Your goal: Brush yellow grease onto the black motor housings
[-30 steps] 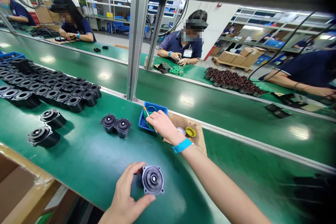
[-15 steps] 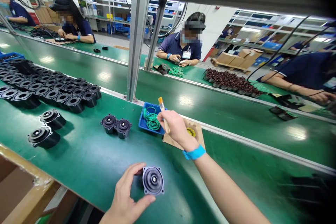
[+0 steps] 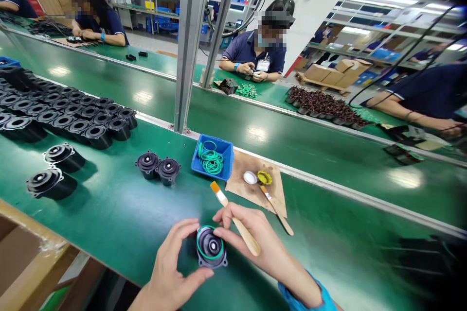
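Note:
In the head view, my left hand point(image 3: 171, 262) grips a round black motor housing point(image 3: 213, 265) on the green bench from its left side. The housing stands with its stepped, flanged face turned up. Thumb and fingers of my right hand point(image 3: 266, 240) pinch a green O-ring point(image 3: 210, 257), which lies over the housing's face; I cannot tell whether it is seated. The same hand also keeps a wooden-handled paintbrush point(image 3: 245, 234), bristles pointing up and left. Beyond my hands is a blue bin point(image 3: 229, 160) containing several green O-rings point(image 3: 211, 161).
Brown cardboard point(image 3: 241, 182) bears a white cap point(image 3: 250, 178), a yellow lid-like piece point(image 3: 264, 178) and part of a second brush point(image 3: 277, 211). Two housings point(image 3: 168, 170) stand left of the bin, with rows of others point(image 3: 78, 126) farther left. A metal post point(image 3: 184, 58) rises behind; co-workers sit across.
My right hand has come back from the blue bin to the housing, bringing a green O-ring and the brush. My left hand still grips the housing.

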`<state>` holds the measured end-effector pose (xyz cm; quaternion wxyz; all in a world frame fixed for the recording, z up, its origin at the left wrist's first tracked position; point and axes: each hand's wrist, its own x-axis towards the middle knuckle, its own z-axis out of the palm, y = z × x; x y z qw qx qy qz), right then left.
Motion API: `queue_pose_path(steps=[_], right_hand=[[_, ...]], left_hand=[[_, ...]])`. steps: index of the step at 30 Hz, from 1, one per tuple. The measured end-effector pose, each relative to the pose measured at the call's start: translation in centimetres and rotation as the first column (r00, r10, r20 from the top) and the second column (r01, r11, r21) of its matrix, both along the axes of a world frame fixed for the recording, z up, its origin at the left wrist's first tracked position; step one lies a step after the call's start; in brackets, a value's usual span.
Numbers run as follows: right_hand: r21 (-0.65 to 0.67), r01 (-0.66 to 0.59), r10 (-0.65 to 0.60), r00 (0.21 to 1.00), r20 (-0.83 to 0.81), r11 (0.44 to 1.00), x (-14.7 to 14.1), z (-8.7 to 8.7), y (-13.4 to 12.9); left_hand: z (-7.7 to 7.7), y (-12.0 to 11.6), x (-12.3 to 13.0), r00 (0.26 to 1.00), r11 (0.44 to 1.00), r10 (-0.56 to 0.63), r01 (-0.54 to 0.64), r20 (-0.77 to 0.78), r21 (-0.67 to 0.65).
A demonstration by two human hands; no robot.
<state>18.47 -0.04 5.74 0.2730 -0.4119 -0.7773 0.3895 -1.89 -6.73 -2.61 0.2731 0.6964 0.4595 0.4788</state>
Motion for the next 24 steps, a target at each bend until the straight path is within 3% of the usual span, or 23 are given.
queue_pose_path(steps=[3, 7, 10, 15, 18, 21, 24], right_hand=[[0.157, -0.1, 0.102, 0.995, -0.005, 0.983, 0.8, -0.1, -0.4], [0.385, -0.248, 0.227, 0.969, 0.099, 0.889, 1.7, -1.4, -1.2], [0.513, -0.211, 0.182, 0.978, 0.106, 0.832, 2.2, -2.8, -2.2], [0.621, -0.149, 0.109, 0.989, 0.102, 0.769, 2.5, -4.3, -3.6], [0.733, -0.087, 0.067, 0.996, 0.057, 0.675, 2.1, -5.1, -4.0], [0.817, -0.015, 0.047, 0.999, -0.015, 0.577, 1.6, -5.9, -4.2], [0.83, -0.02, 0.101, 0.994, -0.045, 0.557, 1.3, -6.5, -4.5]], left_hand=[[0.4, 0.1, -0.1, 0.998, 0.998, -0.018, 0.021, -0.058, 0.059], [0.4, 0.2, 0.2, 0.997, 0.99, 0.002, 0.009, -0.083, 0.139], [0.2, 0.2, 0.3, 0.997, 0.983, 0.02, -0.006, -0.079, 0.183], [-0.2, 0.1, 0.3, 0.991, 0.961, 0.036, 0.001, -0.128, 0.276], [-0.7, -0.1, 0.5, 0.994, 0.943, 0.039, -0.003, -0.102, 0.332], [-1.4, -0.8, 1.2, 1.0, 0.961, 0.021, -0.023, 0.013, 0.276], [-2.3, -1.5, 2.1, 0.988, 0.995, 0.031, -0.044, 0.151, 0.085]])
